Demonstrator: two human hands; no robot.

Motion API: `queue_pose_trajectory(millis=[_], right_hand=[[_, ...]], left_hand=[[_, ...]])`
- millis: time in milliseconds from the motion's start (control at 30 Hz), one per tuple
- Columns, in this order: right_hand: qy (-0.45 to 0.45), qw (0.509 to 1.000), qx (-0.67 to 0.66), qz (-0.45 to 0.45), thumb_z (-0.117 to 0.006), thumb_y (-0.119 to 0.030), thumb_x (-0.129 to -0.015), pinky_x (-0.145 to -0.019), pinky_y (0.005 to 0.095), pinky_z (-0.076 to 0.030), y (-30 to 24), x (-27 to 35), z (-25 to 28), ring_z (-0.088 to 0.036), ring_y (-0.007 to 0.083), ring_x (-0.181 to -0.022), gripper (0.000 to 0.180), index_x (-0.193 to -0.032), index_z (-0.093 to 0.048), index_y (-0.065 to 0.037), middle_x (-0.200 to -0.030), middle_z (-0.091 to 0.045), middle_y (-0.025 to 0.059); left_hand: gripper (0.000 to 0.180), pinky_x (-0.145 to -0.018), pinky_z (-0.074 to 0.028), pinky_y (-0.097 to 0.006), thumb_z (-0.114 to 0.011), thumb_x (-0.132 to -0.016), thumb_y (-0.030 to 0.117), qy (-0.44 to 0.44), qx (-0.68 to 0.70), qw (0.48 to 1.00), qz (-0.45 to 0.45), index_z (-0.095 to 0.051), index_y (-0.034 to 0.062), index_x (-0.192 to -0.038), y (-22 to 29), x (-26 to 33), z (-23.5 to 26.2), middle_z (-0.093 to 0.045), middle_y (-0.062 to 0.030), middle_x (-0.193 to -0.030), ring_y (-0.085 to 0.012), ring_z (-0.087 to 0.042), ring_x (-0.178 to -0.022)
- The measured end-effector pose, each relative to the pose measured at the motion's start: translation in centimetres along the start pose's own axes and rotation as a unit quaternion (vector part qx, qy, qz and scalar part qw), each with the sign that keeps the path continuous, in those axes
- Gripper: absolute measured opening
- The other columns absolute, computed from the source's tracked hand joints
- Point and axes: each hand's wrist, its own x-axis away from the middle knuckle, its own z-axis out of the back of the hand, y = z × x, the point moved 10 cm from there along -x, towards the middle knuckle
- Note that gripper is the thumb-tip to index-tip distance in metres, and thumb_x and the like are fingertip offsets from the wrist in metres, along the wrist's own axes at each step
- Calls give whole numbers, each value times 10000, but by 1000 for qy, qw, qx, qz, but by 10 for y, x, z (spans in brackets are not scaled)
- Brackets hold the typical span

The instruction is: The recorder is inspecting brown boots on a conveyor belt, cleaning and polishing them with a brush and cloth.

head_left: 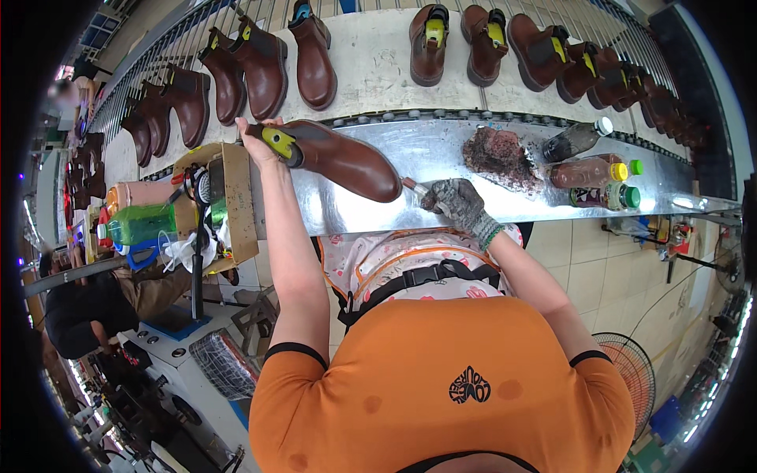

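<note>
My bare left hand [262, 143] grips a brown ankle boot [347, 162] by its shaft, near a yellow-green tab. The boot is tilted over the metal ledge [449, 142], its toe pointing right. My right hand [460, 206] wears a grey knit glove and is closed around a small brush [418, 188]. The brown brush tip sits right beside the boot's toe; whether it touches, I cannot tell. Right of the glove, a crumpled reddish-brown, dark-stained heap [505, 158], perhaps cloth or sponge, lies on the ledge.
Bottles of dark [574, 142] and brown liquid [585, 173] lie at the right. Beyond the ledge, brown boots [314, 67] line a pale conveyor [371, 59]. On the left are a cardboard box [240, 205] and a green bottle [142, 226]. A fan [628, 369] stands behind me, right.
</note>
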Motion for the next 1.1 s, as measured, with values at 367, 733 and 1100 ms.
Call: queue_pose_trajectory(millis=[367, 733, 1100], right_hand=[[111, 982, 144, 43, -358, -382, -962, -615, 302, -446, -19, 22, 14, -569, 154, -605, 476, -774, -626, -36, -656, -620, 67], [216, 937, 256, 96, -559, -57, -806, -639, 313, -502, -63, 26, 39, -647, 171, -698, 53, -814, -588, -13, -774, -681, 93], [195, 941, 275, 36, -445, -259, -844, -702, 377, -471, -50, 1, 42, -621, 274, -726, 267, -809, -677, -131, -785, -670, 82]], left_hand=[[704, -871, -405, -359, -249, -944, 548, -113, -388, 890, -211, -497, -96, -1085, 19, 22, -12, -603, -169, -920, -292, -564, -898], [644, -687, -469, -385, -528, -805, 627, -48, -512, 793, -325, -520, 14, -1005, 61, 104, -24, -613, -156, -770, -340, -632, -763], [535, -603, -469, -358, -822, -620, 360, -29, -557, 786, -267, -502, 30, -895, 64, 214, -38, -580, -116, -688, -256, -582, -620]])
